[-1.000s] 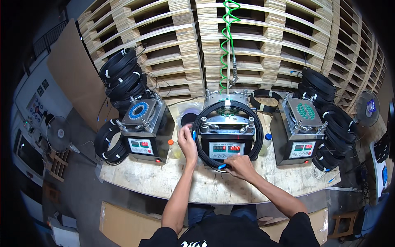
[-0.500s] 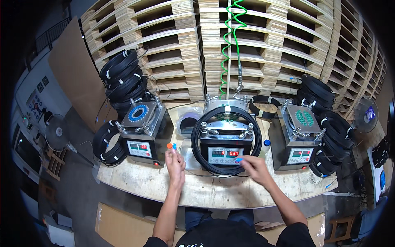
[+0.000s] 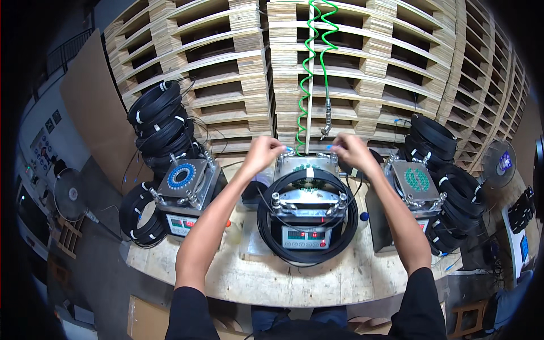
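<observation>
Black cable coil [image 3: 265, 224], left hand [image 3: 265, 154] and right hand [image 3: 352, 153] beyond — both pinching blue connectors [image 3: 329, 147]

Small blue tips [image 3: 289, 150] at left fingers [image 3: 278, 149] and right fingers [image 3: 339, 149] too tiny to make out, coiled green hose [image 3: 309, 61] cut off above, white control panel [image 3: 175, 223] partly hidden behind bare left forearm [image 3: 208, 226]

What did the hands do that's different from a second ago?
The bare left hand and bare right hand moved forward, away from the body, to the far end of the middle black-and-silver metal machine. Each still pinches a small blue cable tip; neither let go. The round black cable coil stayed around the machine's front.
</observation>
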